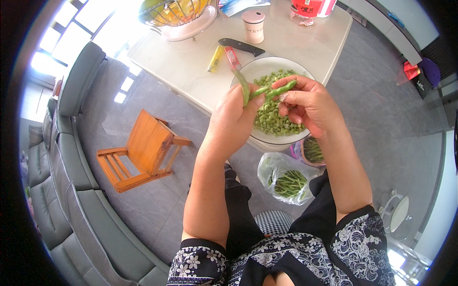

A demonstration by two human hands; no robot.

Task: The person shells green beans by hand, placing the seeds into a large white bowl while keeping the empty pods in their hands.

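Observation:
Above a white enamel basin (263, 138) at the table's edge, my left hand (238, 114) grips green bean pods (244, 85) between thumb and fingers. My right hand (307, 102) pinches a green pod (282, 90) just beside them, its lower fingers curled. Shelled green beans (273, 119) lie heaped in the basin under both hands. Below the basin, an open clear plastic bag (266, 175) holds many slender green pods (290, 183). Another bag, pink and purple, with pods (313, 149) is partly hidden by my right forearm.
On the table (193, 64) are a black-handled knife (241, 45), a yellow lighter (215, 59), a red packet (232, 57), a pink lidded cup (253, 28), a wire fruit basket (175, 14) and a red-labelled jar (305, 8). A wooden chair (148, 143) stands left, near a grey sofa (107, 228).

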